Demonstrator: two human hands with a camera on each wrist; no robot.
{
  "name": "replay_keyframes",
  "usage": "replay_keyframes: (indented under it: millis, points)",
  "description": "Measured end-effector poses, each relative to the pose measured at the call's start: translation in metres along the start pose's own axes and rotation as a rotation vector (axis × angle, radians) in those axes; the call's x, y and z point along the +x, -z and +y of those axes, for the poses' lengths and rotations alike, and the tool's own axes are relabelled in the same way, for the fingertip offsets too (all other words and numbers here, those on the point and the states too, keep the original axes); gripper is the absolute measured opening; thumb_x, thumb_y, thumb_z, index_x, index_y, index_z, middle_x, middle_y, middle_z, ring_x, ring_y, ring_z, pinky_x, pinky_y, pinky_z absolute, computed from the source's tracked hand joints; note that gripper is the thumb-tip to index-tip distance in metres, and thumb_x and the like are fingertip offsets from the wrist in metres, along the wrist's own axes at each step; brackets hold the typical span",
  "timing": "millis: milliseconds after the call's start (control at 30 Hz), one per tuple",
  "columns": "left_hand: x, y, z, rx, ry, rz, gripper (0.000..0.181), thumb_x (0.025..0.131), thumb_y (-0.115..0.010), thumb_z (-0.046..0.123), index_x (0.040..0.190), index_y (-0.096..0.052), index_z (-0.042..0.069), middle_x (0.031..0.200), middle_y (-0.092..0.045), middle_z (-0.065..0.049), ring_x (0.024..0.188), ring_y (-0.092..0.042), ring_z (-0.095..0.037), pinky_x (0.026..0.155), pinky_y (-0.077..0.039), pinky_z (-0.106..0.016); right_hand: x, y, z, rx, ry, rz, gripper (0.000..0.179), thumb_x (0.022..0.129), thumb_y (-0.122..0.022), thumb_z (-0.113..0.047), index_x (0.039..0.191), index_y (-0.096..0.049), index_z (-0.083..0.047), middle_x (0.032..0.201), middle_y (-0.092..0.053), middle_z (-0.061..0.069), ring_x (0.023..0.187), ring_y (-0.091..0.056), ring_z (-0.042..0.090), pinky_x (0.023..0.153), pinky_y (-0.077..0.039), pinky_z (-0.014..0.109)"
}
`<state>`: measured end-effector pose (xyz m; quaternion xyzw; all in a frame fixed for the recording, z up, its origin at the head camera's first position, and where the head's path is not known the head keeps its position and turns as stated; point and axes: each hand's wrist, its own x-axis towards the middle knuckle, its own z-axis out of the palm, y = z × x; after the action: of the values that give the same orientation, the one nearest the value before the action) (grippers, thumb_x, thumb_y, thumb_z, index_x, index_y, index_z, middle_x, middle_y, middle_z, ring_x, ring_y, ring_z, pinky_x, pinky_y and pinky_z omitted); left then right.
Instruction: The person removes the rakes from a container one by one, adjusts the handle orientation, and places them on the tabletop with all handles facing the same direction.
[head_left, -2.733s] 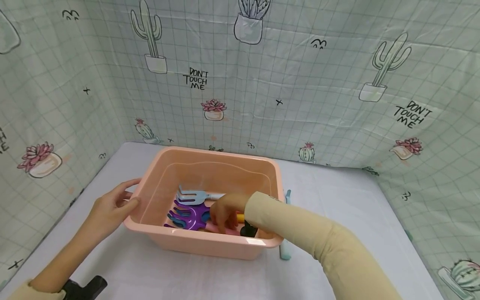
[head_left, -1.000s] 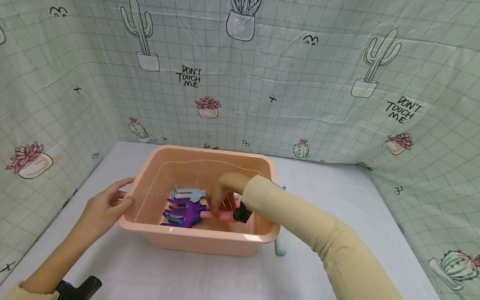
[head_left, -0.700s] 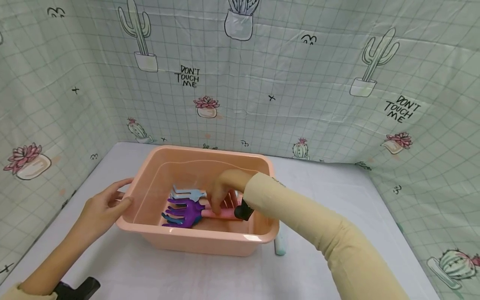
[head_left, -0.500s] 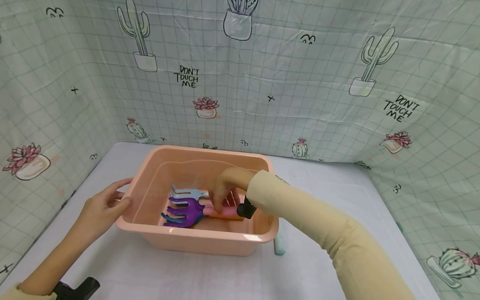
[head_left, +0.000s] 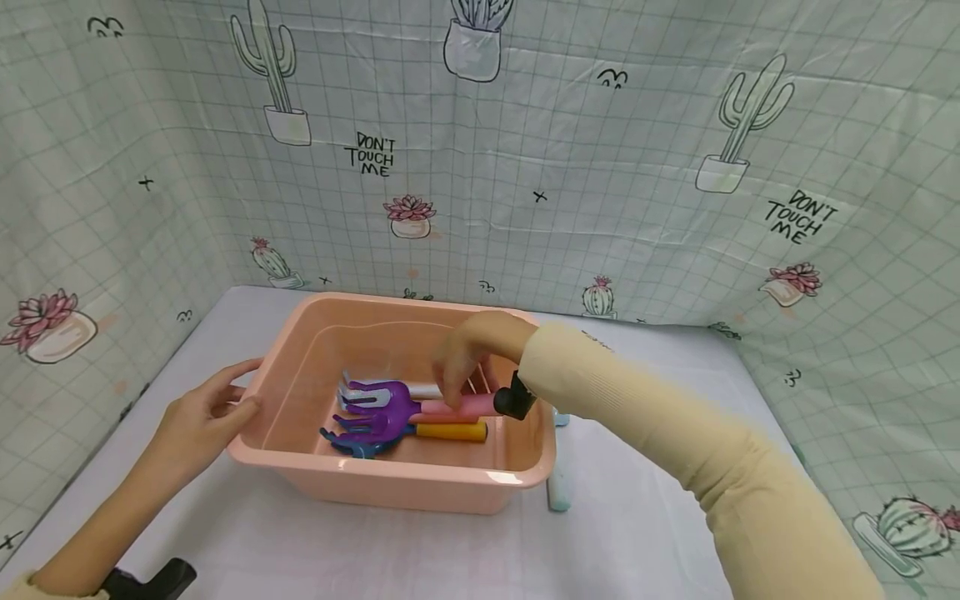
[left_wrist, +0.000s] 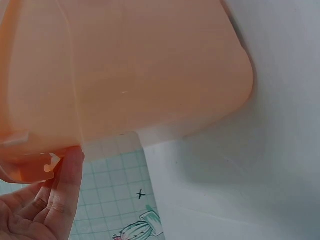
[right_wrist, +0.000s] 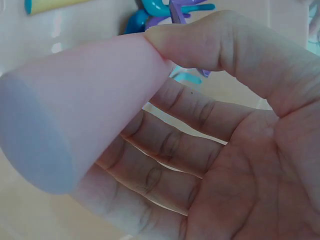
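Inside one peach plastic basin [head_left: 405, 490], the right hand [head_left: 476, 354] is clamping its fingers on one purple, pink-handled rake [head_left: 393, 412] over two blue-headed rakes [head_left: 435, 431]; the left hand [head_left: 204, 417] is pinching the basin's rim.

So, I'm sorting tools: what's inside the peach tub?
Visible: a pink-handled purple fork, pinched by the right hand, a pale-blue fork, blue prongs and a yellow handle. Whatever lies behind that hand is mostly covered.
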<state>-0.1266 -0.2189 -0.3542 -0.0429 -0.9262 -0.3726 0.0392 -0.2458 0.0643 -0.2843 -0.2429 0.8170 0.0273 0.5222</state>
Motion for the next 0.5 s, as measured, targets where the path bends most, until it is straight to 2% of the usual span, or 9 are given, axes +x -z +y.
replay_keyframes:
  millis: [33,100,200,367,500]
  points:
    - [0.000,0.000,0.000,0.002,0.000,0.000,0.050,0.093,-0.054,0.020,0.138,-0.040,0.002,0.104,-0.064,-0.026,0.076,-0.065,-0.009,0.056,-0.046,-0.022,-0.002,0.001,0.001,-0.003,-0.006,0.002,0.009,0.081,-0.058,-0.013,0.087,-0.065,-0.010,0.088,-0.066,0.007,0.082,-0.066,0.021,0.073,-0.055,0.033]
    - [0.000,0.000,0.000,0.005,0.000,-0.001,0.050,0.093,-0.054,0.020,0.138,-0.040,0.002,0.103,-0.064,-0.026,0.075,-0.063,-0.006,0.056,-0.046,-0.022,-0.007,0.002,0.004,0.000,-0.015,0.009,0.013,0.081,-0.060,-0.014,0.093,-0.065,-0.010,0.090,-0.068,0.008,0.083,-0.067,0.022,0.073,-0.055,0.034]
    - [-0.001,-0.001,0.001,0.009,0.002,-0.006,0.050,0.093,-0.054,0.020,0.138,-0.040,0.002,0.104,-0.064,-0.027,0.076,-0.066,-0.016,0.056,-0.046,-0.023,-0.014,0.003,0.008,0.000,-0.023,0.020,0.013,0.082,-0.060,-0.015,0.093,-0.065,-0.009,0.090,-0.068,0.008,0.081,-0.067,0.021,0.072,-0.055,0.034]
    - [-0.001,-0.001,0.002,0.012,0.009,-0.012,0.051,0.093,-0.054,0.021,0.139,-0.039,0.002,0.104,-0.063,-0.027,0.074,-0.065,-0.012,0.055,-0.046,-0.023,-0.026,0.002,0.015,0.014,-0.008,0.052,0.011,0.083,-0.058,-0.014,0.088,-0.065,-0.007,0.084,-0.066,0.008,0.076,-0.066,0.021,0.070,-0.055,0.035]
    - [-0.002,-0.001,0.002,0.012,0.010,-0.010,0.051,0.093,-0.053,0.020,0.139,-0.039,0.001,0.105,-0.063,-0.028,0.076,-0.066,-0.019,0.055,-0.046,-0.023,-0.036,0.001,0.023,0.057,-0.007,0.078,0.010,0.083,-0.058,-0.014,0.090,-0.063,-0.007,0.084,-0.065,0.006,0.077,-0.065,0.021,0.071,-0.055,0.035]
